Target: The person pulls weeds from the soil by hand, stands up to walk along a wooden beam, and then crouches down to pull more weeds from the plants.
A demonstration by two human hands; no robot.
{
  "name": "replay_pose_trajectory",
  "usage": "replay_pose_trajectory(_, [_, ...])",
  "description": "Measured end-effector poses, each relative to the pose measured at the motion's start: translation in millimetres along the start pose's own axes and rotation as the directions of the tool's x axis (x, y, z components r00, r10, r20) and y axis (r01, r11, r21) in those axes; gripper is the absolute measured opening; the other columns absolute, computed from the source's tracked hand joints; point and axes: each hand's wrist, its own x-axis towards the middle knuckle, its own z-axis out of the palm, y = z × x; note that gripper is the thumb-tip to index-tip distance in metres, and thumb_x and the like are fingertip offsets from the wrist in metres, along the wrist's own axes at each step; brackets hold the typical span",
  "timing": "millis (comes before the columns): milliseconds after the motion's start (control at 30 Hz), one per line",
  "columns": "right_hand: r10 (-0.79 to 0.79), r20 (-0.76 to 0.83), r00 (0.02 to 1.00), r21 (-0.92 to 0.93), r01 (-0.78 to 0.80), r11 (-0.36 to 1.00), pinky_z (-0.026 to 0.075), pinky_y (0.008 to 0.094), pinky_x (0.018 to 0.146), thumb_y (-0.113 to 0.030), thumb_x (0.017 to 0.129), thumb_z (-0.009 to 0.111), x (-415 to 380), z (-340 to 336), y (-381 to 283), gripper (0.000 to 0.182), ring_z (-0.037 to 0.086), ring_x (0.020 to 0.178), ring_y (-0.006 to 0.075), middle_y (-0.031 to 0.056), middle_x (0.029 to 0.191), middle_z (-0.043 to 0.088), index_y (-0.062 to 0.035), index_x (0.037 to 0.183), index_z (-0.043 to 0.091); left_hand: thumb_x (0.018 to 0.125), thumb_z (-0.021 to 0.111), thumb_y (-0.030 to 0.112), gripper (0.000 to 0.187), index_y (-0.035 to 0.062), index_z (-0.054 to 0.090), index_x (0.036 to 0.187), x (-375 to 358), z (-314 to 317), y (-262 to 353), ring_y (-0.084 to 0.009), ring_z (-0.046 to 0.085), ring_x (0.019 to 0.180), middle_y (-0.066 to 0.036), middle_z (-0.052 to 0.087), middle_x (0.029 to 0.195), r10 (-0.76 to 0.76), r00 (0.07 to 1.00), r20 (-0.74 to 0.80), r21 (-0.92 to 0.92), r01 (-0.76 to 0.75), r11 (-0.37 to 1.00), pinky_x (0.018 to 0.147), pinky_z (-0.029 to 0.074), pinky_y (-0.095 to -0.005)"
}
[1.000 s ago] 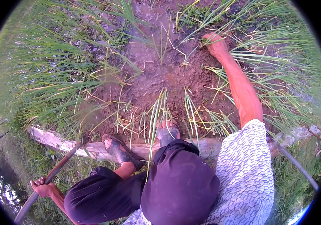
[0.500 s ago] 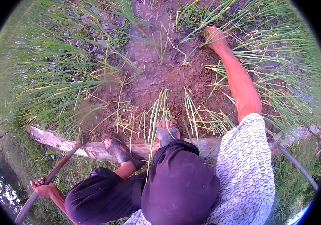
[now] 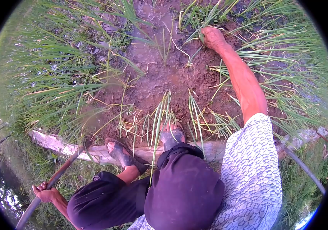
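At the top right, my right hand (image 3: pixel 212 37) is closed around a green onion plant (image 3: pixel 209 20) low down, near the mud. Its fingertips are partly hidden by the hand and leaves. My left hand (image 3: pixel 46 192), at the lower left, wraps round a long wooden handle (image 3: pixel 62 168). The handle's far end rests by the light-coloured border, where a blur hides any tool head. Loose green onions (image 3: pixel 163 111) lie in front of my feet, with more onions (image 3: pixel 196 115) just to the right.
Dense rows of onion plants (image 3: pixel 60 57) stand on the left and more (image 3: pixel 286 65) on the right. Wet mud (image 3: pixel 152 82) runs between them. A pale log-like border (image 3: pixel 58 143) crosses under my sandalled feet (image 3: pixel 123 153). A grey pole (image 3: pixel 304 166) lies at right.
My right hand has shifted slightly left and its fingers now close around the onion plant's stalks. The left hand stays on the handle, almost unmoved.
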Motion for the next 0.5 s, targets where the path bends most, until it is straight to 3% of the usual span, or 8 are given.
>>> replay_pose_trajectory(33, [-0.42, 0.06, 0.906, -0.359, 0.412, 0.837, 0.049, 0.0381, 0.069, -0.013, 0.079, 0.058, 0.4, -4.4, 4.2, 0.016, 0.061, 0.075, 0.0322, 0.0183, 0.08, 0.062, -0.0082, 0.093, 0.065, 0.095, 0.048, 0.018, 0.033, 0.0119, 0.035, 0.066, -0.1, -0.1, 0.1, -0.0109, 0.031, 0.047, 0.003, 0.028, 0.057, -0.006, 1.0, 0.002, -0.006, 0.006, 1.0, 0.049, 0.035, -0.0287])
replay_pose_trajectory(133, [-0.5, 0.088, 0.862, -0.315, 0.5, 0.807, 0.047, 0.0432, 0.067, -0.014, 0.078, 0.066, 0.6, -4.8, -5.5, 0.013, 0.061, 0.075, 0.0344, 0.0176, 0.075, 0.059, -0.0035, 0.083, 0.059, 0.095, 0.049, 0.018, 0.033, 0.012, 0.034, 0.066, -1.7, 0.6, 0.4, -0.0111, 0.031, 0.047, 0.003, 0.028, 0.057, -0.013, 1.0, -0.002, -0.018, 0.013, 1.0, 0.048, 0.035, -0.0282])
replay_pose_trajectory(167, [-0.468, 0.161, 0.869, -0.411, 0.49, 0.769, 0.049, 0.0419, 0.068, -0.012, 0.077, 0.065, 1.6, -3.1, -9.1, 0.014, 0.061, 0.077, 0.0345, 0.016, 0.079, 0.06, -0.0053, 0.088, 0.059, 0.095, 0.049, 0.018, 0.033, 0.0121, 0.034, 0.065, -2.3, 1.0, 0.4, -0.0111, 0.031, 0.047, 0.003, 0.028, 0.056, -0.008, 1.0, -0.006, -0.017, 0.008, 1.0, 0.048, 0.035, -0.028])
replay_pose_trajectory(267, [-0.55, 0.04, 0.834, -0.377, 0.522, 0.765, 0.053, 0.0426, 0.071, -0.011, 0.079, 0.058, -4.9, 14.1, -8.2, 0.01, 0.064, 0.082, 0.0369, 0.0182, 0.083, 0.064, -0.0073, 0.087, 0.063, 0.094, 0.049, 0.018, 0.034, 0.0126, 0.033, 0.065, -5.1, 3.4, 1.6, -0.0109, 0.031, 0.047, 0.003, 0.028, 0.056, -0.013, 1.0, 0.009, -0.019, 0.013, 1.0, 0.048, 0.034, -0.0275])
replay_pose_trajectory(400, [-0.386, 0.254, 0.887, -0.594, 0.459, 0.661, 0.054, 0.0442, 0.07, -0.008, 0.08, 0.056, 8.0, 23.5, -12.6, 0.014, 0.064, 0.08, 0.0374, 0.0194, 0.082, 0.064, -0.0077, 0.092, 0.064, 0.094, 0.049, 0.018, 0.035, 0.0133, 0.033, 0.064, -2.0, 1.5, 1.6, -0.0107, 0.031, 0.046, 0.003, 0.028, 0.055, -0.017, 1.0, 0.002, -0.005, 0.017, 1.0, 0.048, 0.034, -0.0274])
replay_pose_trajectory(433, [-0.423, 0.218, 0.88, -0.502, 0.472, 0.725, 0.053, 0.0452, 0.07, -0.009, 0.079, 0.055, 6.6, 21.8, -13.0, 0.013, 0.064, 0.08, 0.0388, 0.0211, 0.081, 0.064, -0.0046, 0.09, 0.061, 0.094, 0.049, 0.018, 0.035, 0.0133, 0.033, 0.063, -1.5, 1.6, 1.8, -0.0105, 0.031, 0.046, 0.003, 0.027, 0.055, -0.017, 1.0, 0.004, -0.007, 0.017, 1.0, 0.048, 0.035, -0.0274])
replay_pose_trajectory(500, [-0.359, 0.054, 0.932, -0.413, 0.348, 0.842, 0.053, 0.0456, 0.069, -0.011, 0.079, 0.056, -2.0, 14.0, -25.8, 0.012, 0.064, 0.079, 0.0398, 0.0221, 0.08, 0.063, -0.0032, 0.087, 0.06, 0.094, 0.049, 0.018, 0.035, 0.0134, 0.033, 0.063, 1.7, 0.1, -0.3, -0.0104, 0.031, 0.046, 0.003, 0.027, 0.055, -0.02, 1.0, 0.003, -0.017, 0.02, 1.0, 0.048, 0.035, -0.0274])
